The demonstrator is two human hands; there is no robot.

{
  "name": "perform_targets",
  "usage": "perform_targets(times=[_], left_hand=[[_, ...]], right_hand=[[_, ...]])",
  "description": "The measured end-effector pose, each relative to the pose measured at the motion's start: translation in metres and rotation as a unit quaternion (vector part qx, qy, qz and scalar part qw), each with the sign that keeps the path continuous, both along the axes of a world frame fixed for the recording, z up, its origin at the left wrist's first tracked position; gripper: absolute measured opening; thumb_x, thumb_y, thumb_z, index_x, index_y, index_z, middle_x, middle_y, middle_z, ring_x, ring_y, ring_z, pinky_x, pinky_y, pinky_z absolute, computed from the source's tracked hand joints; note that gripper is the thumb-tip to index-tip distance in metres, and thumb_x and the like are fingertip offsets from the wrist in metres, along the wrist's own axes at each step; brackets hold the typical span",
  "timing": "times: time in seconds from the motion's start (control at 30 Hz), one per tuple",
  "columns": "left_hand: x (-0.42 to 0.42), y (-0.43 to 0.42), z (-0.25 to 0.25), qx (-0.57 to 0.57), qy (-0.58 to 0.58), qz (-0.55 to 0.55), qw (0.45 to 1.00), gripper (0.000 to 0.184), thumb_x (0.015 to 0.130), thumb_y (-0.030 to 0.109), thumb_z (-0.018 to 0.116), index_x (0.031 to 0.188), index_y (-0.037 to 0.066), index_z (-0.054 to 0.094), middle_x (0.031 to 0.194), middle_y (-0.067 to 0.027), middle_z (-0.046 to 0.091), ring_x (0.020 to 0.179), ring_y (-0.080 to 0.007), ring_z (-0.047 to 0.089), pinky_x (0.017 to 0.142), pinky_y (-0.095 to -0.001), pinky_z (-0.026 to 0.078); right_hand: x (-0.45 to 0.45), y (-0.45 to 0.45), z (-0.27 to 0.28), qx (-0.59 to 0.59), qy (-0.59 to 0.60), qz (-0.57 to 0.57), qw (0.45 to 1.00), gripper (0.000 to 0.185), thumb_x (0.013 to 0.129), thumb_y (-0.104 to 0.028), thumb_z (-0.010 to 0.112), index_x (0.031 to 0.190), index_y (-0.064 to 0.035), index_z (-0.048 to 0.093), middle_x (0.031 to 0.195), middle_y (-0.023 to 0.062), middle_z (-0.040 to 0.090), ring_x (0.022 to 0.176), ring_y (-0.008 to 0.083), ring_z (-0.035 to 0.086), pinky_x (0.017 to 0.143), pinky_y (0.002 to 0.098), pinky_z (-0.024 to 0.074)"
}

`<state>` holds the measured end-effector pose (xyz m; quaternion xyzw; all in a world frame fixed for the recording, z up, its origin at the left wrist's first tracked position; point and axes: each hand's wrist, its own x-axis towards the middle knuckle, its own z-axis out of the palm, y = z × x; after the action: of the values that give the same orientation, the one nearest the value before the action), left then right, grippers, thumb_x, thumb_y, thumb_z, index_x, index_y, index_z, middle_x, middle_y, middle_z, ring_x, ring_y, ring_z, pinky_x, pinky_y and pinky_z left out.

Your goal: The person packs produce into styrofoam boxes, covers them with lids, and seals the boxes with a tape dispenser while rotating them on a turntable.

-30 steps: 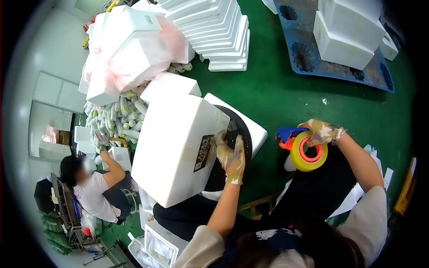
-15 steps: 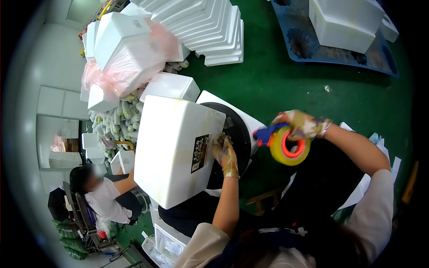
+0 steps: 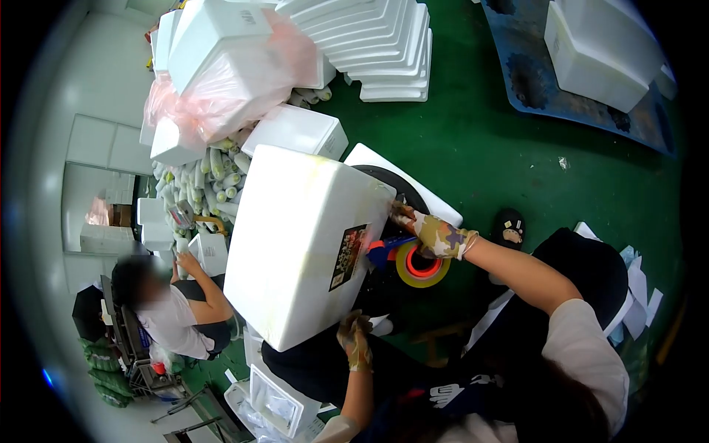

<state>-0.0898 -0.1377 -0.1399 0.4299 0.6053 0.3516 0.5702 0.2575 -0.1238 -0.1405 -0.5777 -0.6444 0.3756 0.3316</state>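
Observation:
A large white foam box (image 3: 295, 244) with a dark printed label (image 3: 348, 257) rests tilted beside a round black stand (image 3: 402, 188). My right hand (image 3: 439, 235), in a camouflage-patterned glove, is closed on a tape dispenser, close to the box's right side. The dispenser (image 3: 422, 267) has a blue and red head and a roll of yellow tape, and its head is near the label. Below the box's lower right corner is my left hand (image 3: 355, 338), gloved too, with fingers bent together; whether they hold anything is too small to tell.
Stacked white foam lids (image 3: 391, 59) and bagged foam boxes (image 3: 221, 81) stand beyond, near a pile of wrapped vegetables (image 3: 210, 177). A blue pallet (image 3: 528, 85) bears more boxes. Another person (image 3: 173, 314) sits at left.
My right hand has brought the tape dispenser left to the box's side. My left hand has moved from beside the label down to the box's lower corner.

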Motion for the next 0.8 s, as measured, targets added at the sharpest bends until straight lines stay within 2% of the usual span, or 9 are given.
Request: perform_targets(times=[0.1,0.17,0.27,0.33,0.4,0.5,0.57,0.67,0.8], left_hand=[[-0.009,0.000,-0.016,-0.043,-0.118,0.000,0.992,0.020,0.085,0.006,0.060,0.101,-0.006,0.060,0.079,-0.0104,0.063,0.060,-0.0147,0.058,0.056,-0.0260,0.048],[0.026,0.001,0.012,0.014,0.056,-0.030,0.998,0.020,0.087,0.008,0.059,0.101,-0.006,0.061,0.080,-0.0111,0.064,0.063,-0.0152,0.059,0.058,-0.0251,0.049],[0.054,0.015,0.001,0.056,0.028,-0.135,0.989,0.027,0.094,0.019,0.055,0.107,-0.004,0.059,0.092,-0.0088,0.064,0.075,-0.0161,0.059,0.068,-0.0281,0.048],[0.089,0.038,-0.015,0.167,0.001,-0.229,0.959,0.028,0.096,0.021,0.051,0.111,-0.002,0.058,0.096,-0.0073,0.064,0.085,-0.0161,0.060,0.075,-0.0290,0.048],[0.137,0.053,-0.023,0.058,-0.145,-0.157,0.975,0.028,0.096,0.021,0.052,0.113,0.000,0.058,0.100,-0.0079,0.063,0.090,-0.0161,0.059,0.081,-0.0290,0.048],[0.156,0.079,-0.030,-0.033,-0.194,-0.308,0.931,0.036,0.097,0.027,0.050,0.122,0.000,0.052,0.115,-0.0052,0.059,0.110,-0.0201,0.054,0.093,-0.0324,0.044],[0.161,0.070,-0.005,0.061,-0.105,-0.355,0.927,0.034,0.097,0.025,0.051,0.120,0.000,0.054,0.114,-0.0055,0.059,0.107,-0.0191,0.056,0.091,-0.0310,0.045],[0.163,0.054,0.044,-0.012,-0.071,-0.323,0.944,0.027,0.093,0.016,0.056,0.113,-0.002,0.058,0.105,-0.0069,0.062,0.094,-0.0155,0.058,0.083,-0.0259,0.046],[0.158,0.034,0.065,-0.129,-0.171,-0.307,0.927,0.021,0.090,0.010,0.059,0.106,-0.003,0.059,0.093,-0.0068,0.062,0.079,-0.0120,0.057,0.072,-0.0218,0.045]], right_hand=[[0.008,0.000,-0.016,0.066,0.050,0.017,0.996,0.088,0.059,0.000,0.067,0.141,-0.0023,0.035,0.151,0.0202,0.020,0.136,0.0367,0.029,0.110,0.0351,0.0309],[0.018,-0.010,0.000,0.062,0.074,0.046,0.994,0.084,0.061,-0.003,0.066,0.139,0.0011,0.036,0.149,0.0194,0.029,0.137,0.0333,0.029,0.110,0.0357,0.0298],[0.034,-0.033,0.017,0.050,0.166,0.085,0.981,0.082,0.061,-0.005,0.068,0.138,-0.0006,0.039,0.145,0.0202,0.035,0.137,0.0303,0.030,0.110,0.0371,0.0288],[0.039,-0.044,0.052,0.045,0.169,0.077,0.982,0.073,0.066,-0.001,0.066,0.135,-0.0020,0.044,0.138,0.0166,0.046,0.128,0.0264,0.043,0.103,0.0348,0.0384],[0.041,-0.051,0.076,-0.242,0.346,0.030,0.906,0.063,0.071,0.007,0.060,0.132,-0.0036,0.048,0.127,0.0113,0.055,0.111,0.0189,0.055,0.091,0.0284,0.0468],[0.035,-0.062,0.040,-0.179,0.424,-0.004,0.888,0.051,0.075,0.010,0.058,0.125,-0.0023,0.053,0.112,0.0059,0.062,0.092,0.0117,0.060,0.081,0.0240,0.0499],[0.033,-0.069,-0.011,-0.237,0.490,-0.074,0.836,0.042,0.077,0.004,0.067,0.117,-0.0015,0.056,0.106,0.0064,0.065,0.090,0.0139,0.063,0.082,0.0273,0.0517],[0.021,-0.084,-0.008,-0.232,0.652,-0.032,0.721,0.039,0.083,-0.004,0.068,0.119,-0.0035,0.055,0.105,0.0079,0.066,0.091,0.0174,0.065,0.082,0.0321,0.0540],[-0.003,-0.095,0.004,-0.248,0.700,-0.017,0.669,0.038,0.087,-0.005,0.062,0.124,-0.0036,0.053,0.110,0.0093,0.064,0.089,0.0190,0.065,0.080,0.0336,0.0548]])
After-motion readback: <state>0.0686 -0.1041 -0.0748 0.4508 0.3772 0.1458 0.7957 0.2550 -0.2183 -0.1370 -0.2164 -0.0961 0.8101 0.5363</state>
